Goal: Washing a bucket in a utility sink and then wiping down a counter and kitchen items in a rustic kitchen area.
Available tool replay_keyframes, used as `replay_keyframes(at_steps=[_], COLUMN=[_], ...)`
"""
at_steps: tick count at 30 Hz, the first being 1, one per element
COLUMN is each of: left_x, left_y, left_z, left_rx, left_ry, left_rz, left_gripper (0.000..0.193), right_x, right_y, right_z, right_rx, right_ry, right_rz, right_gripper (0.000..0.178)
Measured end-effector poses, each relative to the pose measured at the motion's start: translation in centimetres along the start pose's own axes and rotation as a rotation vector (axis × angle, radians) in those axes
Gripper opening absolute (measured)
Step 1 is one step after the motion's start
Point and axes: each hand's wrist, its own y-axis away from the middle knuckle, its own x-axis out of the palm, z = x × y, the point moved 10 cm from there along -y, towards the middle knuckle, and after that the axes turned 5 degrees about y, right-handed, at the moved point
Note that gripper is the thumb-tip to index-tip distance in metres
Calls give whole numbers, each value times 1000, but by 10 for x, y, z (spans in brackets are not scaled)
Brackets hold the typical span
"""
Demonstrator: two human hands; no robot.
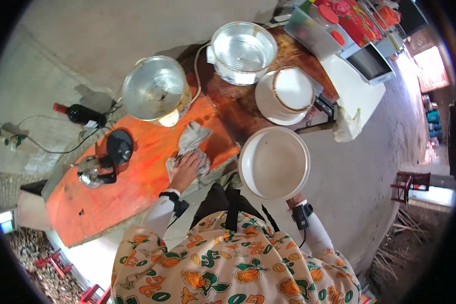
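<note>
On the orange tabletop (142,152), near its right edge, my left hand (185,169) is pressed down on a crumpled grey cloth (195,136), fingers curled over it. Part of the cloth spreads out beyond my fingertips. My right hand (295,200) grips the near rim of a round white basin (273,162), holding it out past the table's edge. Only the knuckles show there; the rest of its fingers are behind the basin. A little residue shows on the basin's inside.
Two metal-lined electric pots (157,88) (244,53) stand at the back. Right of them sits a white lidded container (293,90). A glass kettle (93,171), a round black lid (119,146) and a dark bottle (81,114) are at the left. A white counter (357,91) juts out right.
</note>
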Motion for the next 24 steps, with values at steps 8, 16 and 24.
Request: replay_keyframes(at_steps=[8,16,24], left_x=[-57,-91,-45], left_y=[306,229,153], left_z=[195,75,50], left_rx=[-1065,-931,-685], left_ry=[-16,266,292], left_rz=[-351,-257,-53], left_gripper=[37,46,41], right_x=[199,292,356], right_y=[-114,-161,-197], right_z=[-6,-70,-101], right_rx=[-7,-73,-255], right_ry=[53,21,10], right_rz=[535,689,755], right_gripper=[46,48,50])
